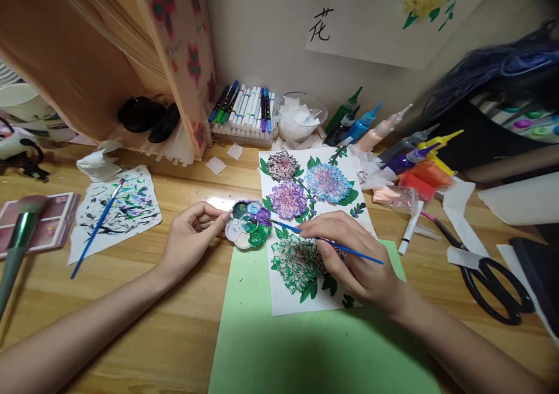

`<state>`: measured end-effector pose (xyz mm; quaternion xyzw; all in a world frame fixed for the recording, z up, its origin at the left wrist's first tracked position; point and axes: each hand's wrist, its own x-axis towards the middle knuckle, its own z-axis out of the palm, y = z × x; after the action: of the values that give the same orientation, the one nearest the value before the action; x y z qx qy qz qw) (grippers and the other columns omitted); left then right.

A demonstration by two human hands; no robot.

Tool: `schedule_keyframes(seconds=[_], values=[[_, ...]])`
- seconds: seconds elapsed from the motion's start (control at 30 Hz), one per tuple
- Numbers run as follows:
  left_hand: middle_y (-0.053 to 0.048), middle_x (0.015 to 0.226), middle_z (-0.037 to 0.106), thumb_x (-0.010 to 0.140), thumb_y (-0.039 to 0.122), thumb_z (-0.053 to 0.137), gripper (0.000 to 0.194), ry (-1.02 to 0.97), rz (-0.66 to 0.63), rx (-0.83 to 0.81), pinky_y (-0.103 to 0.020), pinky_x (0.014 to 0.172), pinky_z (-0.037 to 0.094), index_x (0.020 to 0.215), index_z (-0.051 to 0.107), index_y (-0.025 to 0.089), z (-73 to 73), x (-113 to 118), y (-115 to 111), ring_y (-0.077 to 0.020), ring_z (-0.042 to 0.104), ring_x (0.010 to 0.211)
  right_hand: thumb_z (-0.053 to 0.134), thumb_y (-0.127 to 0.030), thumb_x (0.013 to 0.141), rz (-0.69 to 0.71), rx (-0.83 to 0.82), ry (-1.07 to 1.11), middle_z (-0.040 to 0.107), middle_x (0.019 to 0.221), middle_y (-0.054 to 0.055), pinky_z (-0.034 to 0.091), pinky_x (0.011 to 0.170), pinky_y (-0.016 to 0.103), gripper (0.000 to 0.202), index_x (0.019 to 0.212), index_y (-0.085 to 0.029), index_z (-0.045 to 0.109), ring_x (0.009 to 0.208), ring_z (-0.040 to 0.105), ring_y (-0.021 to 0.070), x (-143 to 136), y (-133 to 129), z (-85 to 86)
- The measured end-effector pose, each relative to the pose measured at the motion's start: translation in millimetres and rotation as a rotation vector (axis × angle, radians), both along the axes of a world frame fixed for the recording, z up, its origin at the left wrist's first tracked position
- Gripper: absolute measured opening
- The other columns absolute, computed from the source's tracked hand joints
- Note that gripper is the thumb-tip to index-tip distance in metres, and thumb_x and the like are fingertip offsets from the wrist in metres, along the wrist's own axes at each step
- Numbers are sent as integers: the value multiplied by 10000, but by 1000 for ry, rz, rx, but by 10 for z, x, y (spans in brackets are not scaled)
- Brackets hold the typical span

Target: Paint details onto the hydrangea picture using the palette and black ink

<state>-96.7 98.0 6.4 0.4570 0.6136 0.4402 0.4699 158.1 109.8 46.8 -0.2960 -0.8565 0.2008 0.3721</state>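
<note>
My left hand (194, 234) pinches the left rim of a small round paint palette (248, 225) with purple, green and dark wells. In my right hand (356, 260) is a thin blue paintbrush (358, 253), its tip at the palette's purple well. Under that hand lies a white sheet (283, 308) with raised flowers: a dark pink one (282, 165), a purple one (289, 199), a blue and pink one (328, 183) and a green one (294, 263). My right hand partly hides another dark flower. The sheet overlaps a light green sheet (244, 336).
Left are a paint-smeared tissue (126, 208) with a second blue brush (98, 225) and a large makeup brush (21, 237). Behind stand markers (247, 107), a bowl of paper scraps (301, 120) and paint bottles (360, 125). Black scissors (493, 283) lie right.
</note>
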Motion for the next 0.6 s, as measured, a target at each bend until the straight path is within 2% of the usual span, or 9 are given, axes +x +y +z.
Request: schedule_keyframes(seconds=[0.27,0.47,0.53,0.6], values=[[8,649,649,727,339,693,210,-44,-4,-3,-190,550,466,721,590,155,-26,-3,-3,-91,594,586,478,-50,813,-11,40,-15,667,891,81,504,733,294,231,996,-150,577,855,607,160,6,-20,-6],[8,644,648,725,343,695,212,-33,-8,7,-196,570,478,718,597,155,-32,-12,6,-94,601,587,486,-55,800,-19,40,26,663,938,76,495,761,330,269,1028,-167,576,886,610,178,71,-38,-13],[5,652,650,721,347,696,215,-26,-9,6,-199,577,486,721,601,154,-24,-11,6,-98,608,592,475,-75,803,-68,29,97,665,933,70,489,757,353,264,1016,-182,588,884,615,195,135,-48,-28],[2,660,653,719,353,696,218,-13,-6,-1,-203,582,496,724,603,156,-13,-8,6,-104,615,596,461,-97,810,-176,39,191,668,893,63,483,738,374,244,980,-195,607,856,620,210,231,-57,-69]])
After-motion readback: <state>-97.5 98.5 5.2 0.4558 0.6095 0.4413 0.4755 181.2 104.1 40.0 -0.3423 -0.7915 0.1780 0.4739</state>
